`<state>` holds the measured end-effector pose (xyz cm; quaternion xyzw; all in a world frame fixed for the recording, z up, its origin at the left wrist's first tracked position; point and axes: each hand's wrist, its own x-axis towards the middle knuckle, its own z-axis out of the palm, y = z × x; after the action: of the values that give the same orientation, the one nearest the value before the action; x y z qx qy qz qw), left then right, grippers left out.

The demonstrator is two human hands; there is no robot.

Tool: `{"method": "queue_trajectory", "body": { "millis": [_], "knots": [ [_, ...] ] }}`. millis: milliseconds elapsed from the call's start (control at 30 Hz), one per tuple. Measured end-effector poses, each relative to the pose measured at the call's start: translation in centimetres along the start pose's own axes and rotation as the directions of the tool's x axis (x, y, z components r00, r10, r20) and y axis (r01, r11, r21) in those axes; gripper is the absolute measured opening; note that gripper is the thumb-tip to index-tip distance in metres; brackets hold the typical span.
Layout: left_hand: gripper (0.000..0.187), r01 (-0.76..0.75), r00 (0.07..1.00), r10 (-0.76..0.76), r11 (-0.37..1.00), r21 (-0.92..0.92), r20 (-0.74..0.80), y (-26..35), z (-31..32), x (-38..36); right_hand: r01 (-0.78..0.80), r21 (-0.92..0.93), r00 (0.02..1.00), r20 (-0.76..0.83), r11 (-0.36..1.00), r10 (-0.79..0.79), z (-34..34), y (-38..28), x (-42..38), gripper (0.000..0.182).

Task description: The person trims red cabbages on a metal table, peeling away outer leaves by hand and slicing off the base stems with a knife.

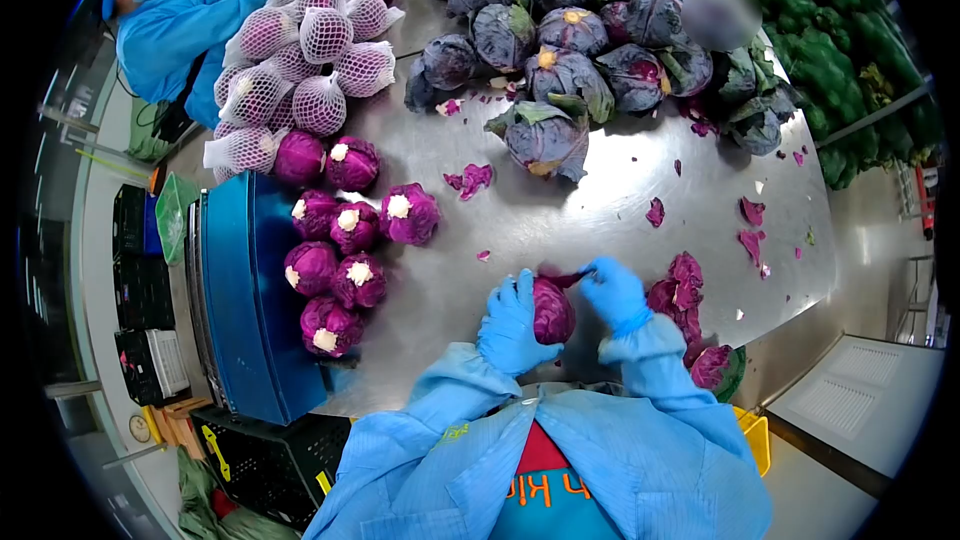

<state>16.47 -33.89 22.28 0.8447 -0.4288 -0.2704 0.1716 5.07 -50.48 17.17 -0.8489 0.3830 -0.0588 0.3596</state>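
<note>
My left hand [511, 322], in a blue glove, grips a trimmed red cabbage [553, 312] near the front edge of the steel table [560, 220]. In its own blue glove, my right hand [612, 292] pinches a purple outer leaf [572, 278] at the top of that cabbage. Peeled leaves [680, 295] lie in a heap just right of my right hand. Several trimmed cabbages [345, 260] with white stems sit to my left.
Untrimmed dark cabbages [560, 50] are piled at the far side. Netted cabbages [300, 70] lie far left, where another person in blue [175, 30] works. A blue crate [245, 290] stands at the left edge. Green produce [830, 60] fills the far right; leaf scraps dot the table.
</note>
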Motion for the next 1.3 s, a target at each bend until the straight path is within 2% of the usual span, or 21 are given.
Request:
{"method": "queue_trajectory", "body": {
  "millis": [100, 133, 233, 300, 333, 367, 400, 433, 467, 500, 533, 667, 767, 867, 967, 1067, 1167, 1200, 1233, 1267, 1300],
  "knots": [
    [0.115, -0.146, 0.989, 0.145, 0.989, 0.019, 0.043, -1.3, -0.2, -0.5, -0.201, -0.202, 0.963, -0.219, 0.959, 0.156, -1.4, 6.3, 4.0, 0.021],
    [0.114, -0.181, 0.983, 0.181, 0.984, 0.003, 0.019, -1.9, -0.3, -0.8, -0.215, -0.334, 0.965, -0.215, 0.918, 0.147, -2.9, 8.4, 4.6, 0.025],
    [0.113, -0.304, 0.949, 0.273, 0.925, -0.226, -0.159, -4.9, 0.0, -0.8, -0.348, -0.369, 0.886, -0.429, 0.862, 0.175, -5.6, 9.2, 3.4, 0.031],
    [0.11, -0.207, 0.976, 0.164, 0.897, -0.39, -0.14, -6.6, 0.0, -0.7, -0.124, 0.037, 0.945, -0.301, 0.992, 0.13, -5.0, 9.5, 2.1, 0.03],
    [0.109, -0.144, 0.989, 0.104, 0.853, -0.501, -0.107, -8.3, 1.2, -0.2, -0.017, 0.252, 0.964, -0.252, 0.968, 0.082, -4.8, 9.5, 1.5, 0.03],
    [0.108, -0.081, 0.996, 0.05, 0.794, -0.602, -0.069, -9.2, 2.0, 0.1, 0.174, 0.471, 0.975, -0.209, 0.865, -0.083, -3.6, 7.7, 1.1, 0.027],
    [0.096, 0.009, 1.0, 0.01, 0.541, -0.841, 0.017, -8.8, 2.1, 0.1, -0.138, 0.528, 0.988, 0.135, 0.838, 0.078, -4.6, 3.6, 0.1, 0.024],
    [0.094, 0.113, 0.992, 0.01, 0.397, -0.911, 0.128, -8.6, 1.8, 0.2, -0.167, 0.517, 0.965, 0.259, 0.84, 0.033, -4.3, 1.6, -0.4, 0.02],
    [0.091, 0.226, 0.971, 0.024, 0.243, -0.943, 0.238, -8.3, 1.5, 0.2, -0.02, 0.545, 0.937, 0.302, 0.838, -0.175, -4.1, 0.3, -0.5, 0.026],
    [0.089, 0.34, 0.937, 0.052, 0.086, -0.936, 0.345, -8.0, 1.1, 0.0, 0.039, 0.543, 0.909, 0.33, 0.839, -0.255, -4.2, -1.3, -0.5, 0.028],
    [0.086, 0.326, 0.937, 0.134, -0.015, -0.945, 0.321, -7.1, 1.0, 0.0, 0.098, 0.543, 0.873, 0.355, 0.834, -0.334, -4.4, -3.0, -0.3, 0.029],
    [0.088, 0.289, 0.936, 0.234, -0.079, -0.954, 0.264, -6.2, 1.2, -0.5, 0.181, 0.566, 0.75, 0.45, 0.804, -0.486, -4.2, -4.0, 1.0, 0.036],
    [0.089, 0.369, 0.887, 0.359, -0.172, -0.914, 0.291, -5.6, 0.1, -0.8, 0.273, 0.618, 0.689, 0.41, 0.737, -0.598, -4.7, -3.9, 1.4, 0.036],
    [0.087, 0.557, 0.81, 0.418, -0.325, -0.764, 0.412, -5.0, -0.8, -1.3, 0.163, 0.625, 0.622, 0.535, 0.764, -0.571, -5.8, -5.1, 1.8, 0.034],
    [0.093, 0.66, 0.75, 0.412, -0.521, -0.542, 0.517, -5.3, 0.9, -1.9, 0.072, 0.741, 0.597, 0.505, 0.668, -0.624, -4.0, -3.6, 2.4, 0.029],
    [0.089, 0.603, 0.784, 0.306, -0.583, -0.544, 0.54, -5.0, 2.2, -1.8, -0.18, 0.738, 0.721, 0.549, 0.65, -0.423, -3.4, -2.9, 1.9, 0.026],
    [0.084, 0.575, 0.798, 0.248, -0.585, -0.572, 0.549, -5.8, 3.3, -1.8, -0.13, 0.575, 0.895, 0.418, 0.808, -0.153, -2.6, -2.1, 0.5, 0.03],
    [0.084, 0.584, 0.795, 0.266, -0.579, -0.569, 0.546, -5.9, 3.3, -1.8, -0.267, 0.68, 0.875, 0.467, 0.682, -0.124, -1.7, -1.4, -0.4, 0.036],
    [0.083, 0.593, 0.791, 0.283, -0.573, -0.566, 0.542, -6.0, 3.3, -1.9, -0.289, 0.682, 0.868, 0.483, 0.672, -0.116, -1.2, -0.9, -1.4, 0.05],
    [0.087, 0.573, 0.801, 0.315, -0.651, -0.498, 0.509, -6.2, 4.0, -2.0, -0.199, 0.687, 0.901, 0.408, 0.699, -0.145, -0.7, -1.2, -2.5, 0.056],
    [0.087, 0.581, 0.792, 0.297, -0.634, -0.51, 0.533, -6.4, 4.6, -2.1, -0.11, 0.685, 0.928, 0.33, 0.721, -0.172, -0.3, -1.4, -3.2, 0.062]
  ]
}}
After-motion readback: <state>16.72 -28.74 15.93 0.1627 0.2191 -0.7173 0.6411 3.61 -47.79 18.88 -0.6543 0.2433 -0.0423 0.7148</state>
